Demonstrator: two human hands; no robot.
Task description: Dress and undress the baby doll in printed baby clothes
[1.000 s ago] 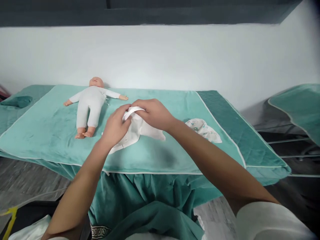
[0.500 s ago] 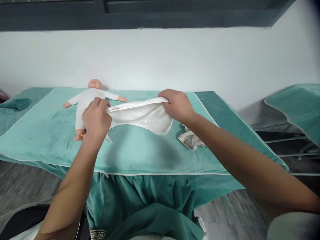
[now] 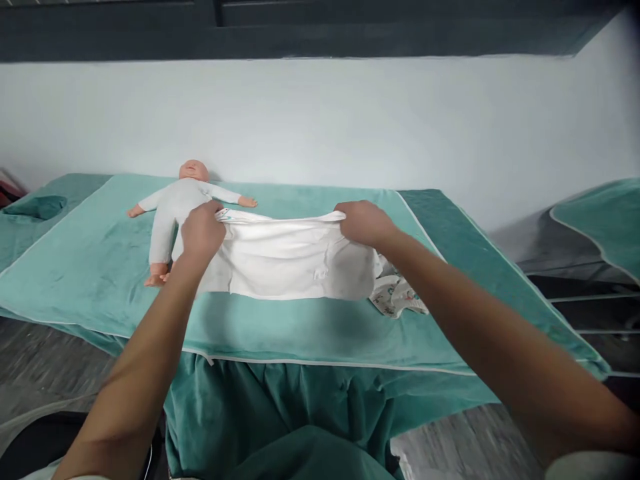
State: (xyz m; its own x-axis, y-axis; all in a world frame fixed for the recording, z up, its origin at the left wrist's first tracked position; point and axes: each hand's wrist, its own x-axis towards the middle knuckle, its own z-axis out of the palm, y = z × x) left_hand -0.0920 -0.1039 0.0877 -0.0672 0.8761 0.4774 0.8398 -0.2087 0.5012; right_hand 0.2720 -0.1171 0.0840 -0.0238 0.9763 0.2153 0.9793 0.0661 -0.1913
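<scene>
A white baby garment (image 3: pixel 287 263) hangs spread out between my two hands above a teal towel (image 3: pixel 100 267). My left hand (image 3: pixel 201 230) is closed on its left upper corner, and my right hand (image 3: pixel 364 222) is closed on its right upper corner. The garment's lower edge rests on the towel. A baby doll (image 3: pixel 173 210) in a white suit lies on its back just left of my left hand, arms spread. A small patterned white cloth (image 3: pixel 397 297) lies crumpled under my right forearm.
The towel covers a table draped in darker teal fabric (image 3: pixel 280 400), against a white wall. A folded teal cloth (image 3: pixel 35 205) sits at the far left. Another teal-covered surface (image 3: pixel 605 220) stands to the right, across a gap of grey floor.
My hands moved apart from a bunched garment and stretched it wide. It has since dropped lower, so its lower edge lies on the towel.
</scene>
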